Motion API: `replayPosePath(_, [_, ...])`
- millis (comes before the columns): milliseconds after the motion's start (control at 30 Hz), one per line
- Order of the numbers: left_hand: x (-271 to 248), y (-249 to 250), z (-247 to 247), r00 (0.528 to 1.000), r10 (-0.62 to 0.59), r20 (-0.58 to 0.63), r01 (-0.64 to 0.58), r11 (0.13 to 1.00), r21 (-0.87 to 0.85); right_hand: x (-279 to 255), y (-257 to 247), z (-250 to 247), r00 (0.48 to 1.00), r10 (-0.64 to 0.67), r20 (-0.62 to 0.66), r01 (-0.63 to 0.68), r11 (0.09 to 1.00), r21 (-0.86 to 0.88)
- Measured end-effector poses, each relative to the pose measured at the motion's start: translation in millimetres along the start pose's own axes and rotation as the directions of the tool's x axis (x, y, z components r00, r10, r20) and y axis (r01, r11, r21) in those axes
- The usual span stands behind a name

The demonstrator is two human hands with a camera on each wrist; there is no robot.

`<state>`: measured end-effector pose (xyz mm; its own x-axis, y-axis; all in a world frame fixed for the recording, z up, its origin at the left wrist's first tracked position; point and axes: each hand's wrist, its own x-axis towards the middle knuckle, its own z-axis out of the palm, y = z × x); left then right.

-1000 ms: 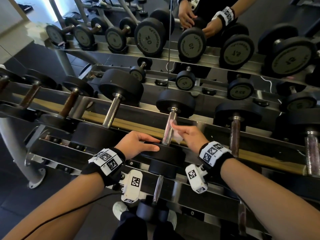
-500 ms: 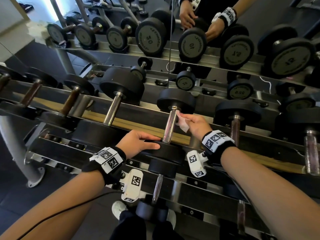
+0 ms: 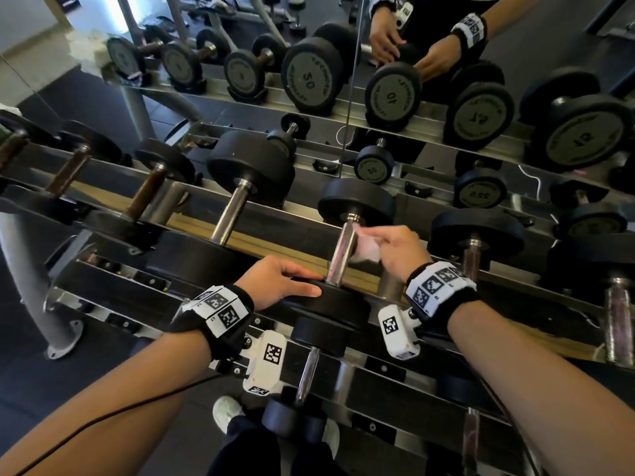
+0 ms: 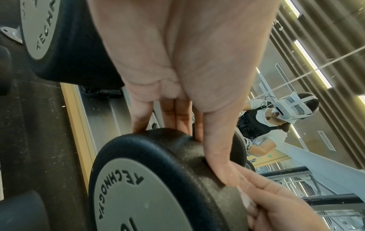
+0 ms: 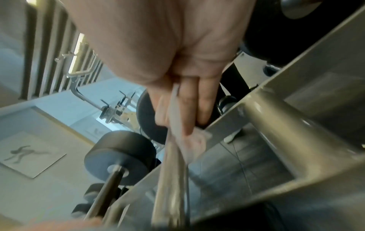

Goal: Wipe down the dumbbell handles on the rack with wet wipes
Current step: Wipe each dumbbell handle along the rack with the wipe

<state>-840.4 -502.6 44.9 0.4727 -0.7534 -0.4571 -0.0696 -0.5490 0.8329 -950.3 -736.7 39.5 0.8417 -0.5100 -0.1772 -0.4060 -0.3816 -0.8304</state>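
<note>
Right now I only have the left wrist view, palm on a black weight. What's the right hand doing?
Observer: The right hand presses a white wet wipe against the steel handle, near the far weight.
Operator: Which dumbbell is that?
Observer: The one your left hand steadies; its fingers lie flat on the near weight.
Operator: Neighbouring handles, any different?
Observer: The left-end handles on that row look brown, not bright steel.
</note>
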Motion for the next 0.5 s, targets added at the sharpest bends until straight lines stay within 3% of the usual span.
replayPosePath(67, [-1, -2, 1, 1.0, 0.0, -0.01, 0.0, 1.0, -0.011, 7, -6, 3, 0.992, -0.001, -0.123, -0.009, 0.997, -0.077])
replayPosePath(200, [-1, -3, 1, 1.0, -0.001, -0.02, 0.001, 1.0, 0.002, 9, -5, 27, 0.996, 0.077, 0.039, -0.074, 0.994, -0.077])
replayPosePath(300, [-1, -3, -1, 1.0, -0.001, -0.026, 0.002, 0.999, 0.047, -3, 2, 35, 0.991, -0.048, 0.122, 0.08, 0.958, -0.275])
replayPosePath(367, [-1, -4, 0, 0.999, -0.003, -0.032, 0.004, 0.999, 0.046, -13, 11, 34, 0.974, -0.097, 0.203, 0.163, 0.928, -0.336])
replayPosePath(500, [-3, -5, 2, 0.999, 0.021, -0.049, -0.019, 0.999, 0.032, -24, 18, 19, 0.902, 0.023, 0.431, 0.153, 0.917, -0.369])
